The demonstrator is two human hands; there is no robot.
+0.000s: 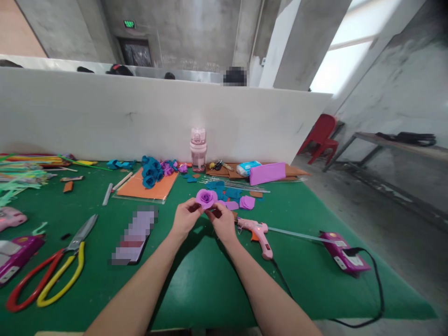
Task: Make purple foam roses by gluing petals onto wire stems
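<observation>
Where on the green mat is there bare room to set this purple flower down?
Bare green mat lies between the forearms, and left of them between scissors and phone. Also right, near the glue gun. Crowded: behind the flower, petals and orange sheet.

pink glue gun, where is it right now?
In the head view the pink hot-glue gun lies on the green table mat, just right of the right hand, between that hand and the purple box by the mat's right edge.
</observation>
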